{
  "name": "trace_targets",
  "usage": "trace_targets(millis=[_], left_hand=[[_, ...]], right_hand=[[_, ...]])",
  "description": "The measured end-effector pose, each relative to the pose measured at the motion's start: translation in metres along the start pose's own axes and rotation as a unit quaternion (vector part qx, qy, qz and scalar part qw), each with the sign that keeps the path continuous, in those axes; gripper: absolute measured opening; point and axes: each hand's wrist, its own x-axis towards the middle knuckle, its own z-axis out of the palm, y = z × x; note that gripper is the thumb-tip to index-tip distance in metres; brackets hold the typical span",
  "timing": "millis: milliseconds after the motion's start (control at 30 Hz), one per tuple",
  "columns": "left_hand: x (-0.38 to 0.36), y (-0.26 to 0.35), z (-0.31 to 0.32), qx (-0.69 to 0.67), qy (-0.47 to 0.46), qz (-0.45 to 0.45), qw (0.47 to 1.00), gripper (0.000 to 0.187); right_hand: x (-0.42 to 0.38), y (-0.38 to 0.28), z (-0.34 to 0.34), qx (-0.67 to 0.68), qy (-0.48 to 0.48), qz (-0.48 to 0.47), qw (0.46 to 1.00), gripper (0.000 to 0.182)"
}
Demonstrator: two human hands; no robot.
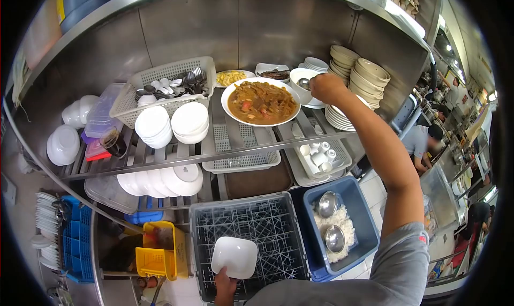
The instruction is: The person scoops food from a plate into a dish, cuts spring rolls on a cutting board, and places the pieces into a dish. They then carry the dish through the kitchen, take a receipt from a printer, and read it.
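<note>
My left hand (pixel 225 285) grips the near edge of a white square plate (pixel 234 258), held over a dark dish rack (pixel 201 247). Up on the slatted shelf, my right hand (pixel 328 88) is closed at the rim of a white bowl (pixel 300 94). The round metal head of a ladle (pixel 304 83) shows in that bowl; its handle is hidden by my fingers. Left of the bowl sits a large white plate (pixel 225 106) of brown stew (pixel 261 102). Behind it are a plate of yellow food (pixel 231 77) and a dish of dark food (pixel 273 73).
A blue tub (pixel 367 215) of white rice (pixel 342 225) holds two metal scoops. Stacked bowls (pixel 369 81) stand right of my right hand. A cutlery basket (pixel 160 65) and white bowls (pixel 191 122) fill the shelf's left. Co-workers (pixel 420 142) are at the far right.
</note>
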Motion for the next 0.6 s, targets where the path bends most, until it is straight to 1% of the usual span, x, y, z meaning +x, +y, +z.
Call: trace_targets(millis=[33, 133, 233, 267, 367, 467, 567, 600], left_hand=[[-0.001, -0.003, 0.000, 0.002, 0.006, 0.004, 1.000, 0.043], [0.000, -0.017, -0.008, 0.005, 0.016, 0.006, 1.000, 0.043], [0.000, -0.025, -0.015, 0.003, 0.015, -0.009, 1.000, 0.043], [-0.001, -0.026, -0.015, 0.004, 0.018, -0.010, 1.000, 0.043], [-0.004, -0.028, -0.020, 0.005, 0.015, -0.008, 1.000, 0.043], [-0.011, -0.024, -0.018, 0.017, 0.027, -0.007, 0.999, 0.044], [-0.016, -0.018, -0.016, 0.016, 0.020, -0.009, 1.000, 0.046], [-0.016, -0.016, -0.016, 0.013, 0.014, -0.010, 1.000, 0.046]], right_hand=[[0.000, -0.004, -0.004, 0.001, -0.025, -0.006, 1.000, 0.018], [0.007, -0.012, 0.009, -0.017, -0.048, -0.011, 0.999, 0.019], [0.006, -0.022, 0.014, 0.030, -0.025, 0.015, 0.999, 0.020], [0.006, -0.023, 0.013, 0.059, -0.043, -0.013, 0.997, 0.022], [0.023, -0.019, 0.036, 0.030, -0.035, -0.028, 0.999, 0.027], [0.029, -0.014, 0.038, 0.061, -0.069, -0.042, 0.995, 0.031], [0.038, -0.009, 0.063, 0.059, -0.048, -0.032, 0.997, 0.031], [0.036, -0.012, 0.059, 0.082, -0.042, -0.013, 0.996, 0.032]])
